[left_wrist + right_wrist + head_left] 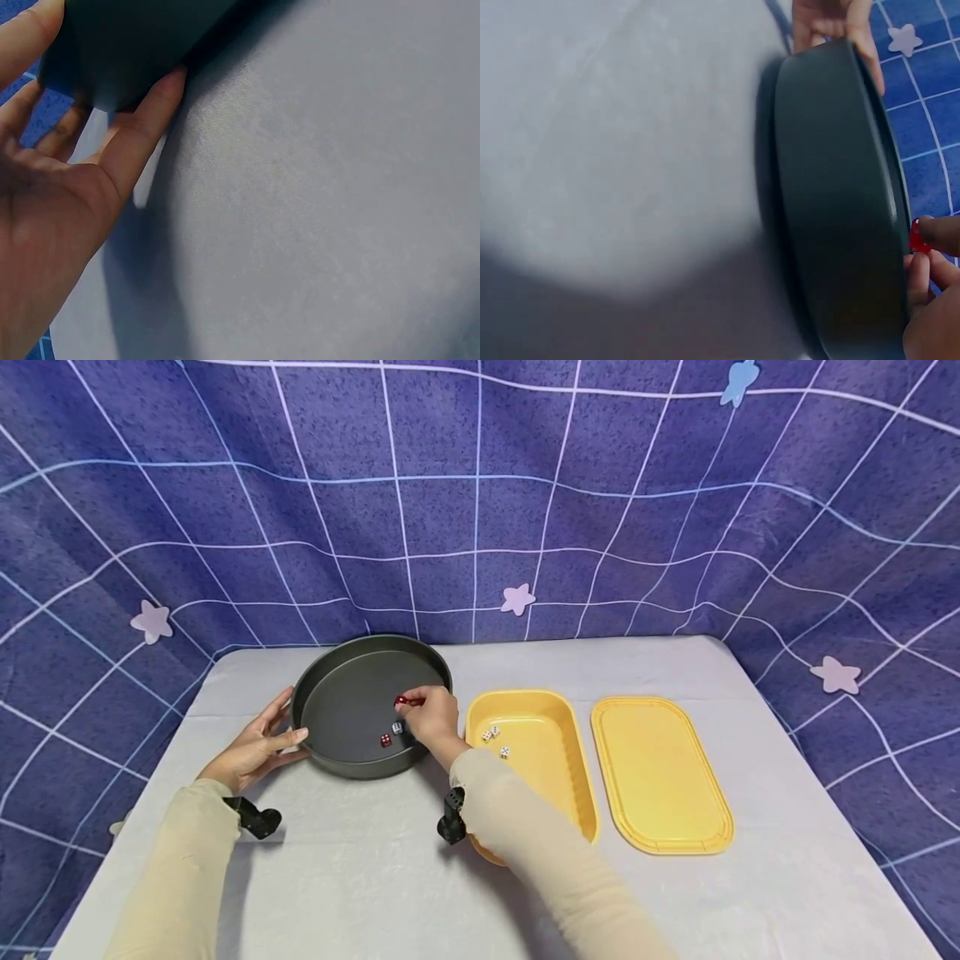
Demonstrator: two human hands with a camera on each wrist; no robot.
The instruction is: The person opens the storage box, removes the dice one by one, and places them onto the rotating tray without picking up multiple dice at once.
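Note:
A round dark pan [341,672] stands at the back left of the table. My left hand [255,745] grips its left side, thumb over the rim and fingers along the outer wall, as the left wrist view of the pan wall [135,45] also shows. Over the pan's right part, my right hand [433,714] pinches a red die [401,701] between thumb and fingers; this red die [918,235] shows at the pan's rim in the right wrist view. Below that hand, a red die [386,740] and a whitish die [397,727] lie on the pan floor.
Right of the pan stands a yellow tub [536,727] with several white dice [487,736] inside, partly covered by my right forearm. A yellow lid [660,777] lies flat farther right. A blue gridded curtain [480,510] hangs behind the table [352,877].

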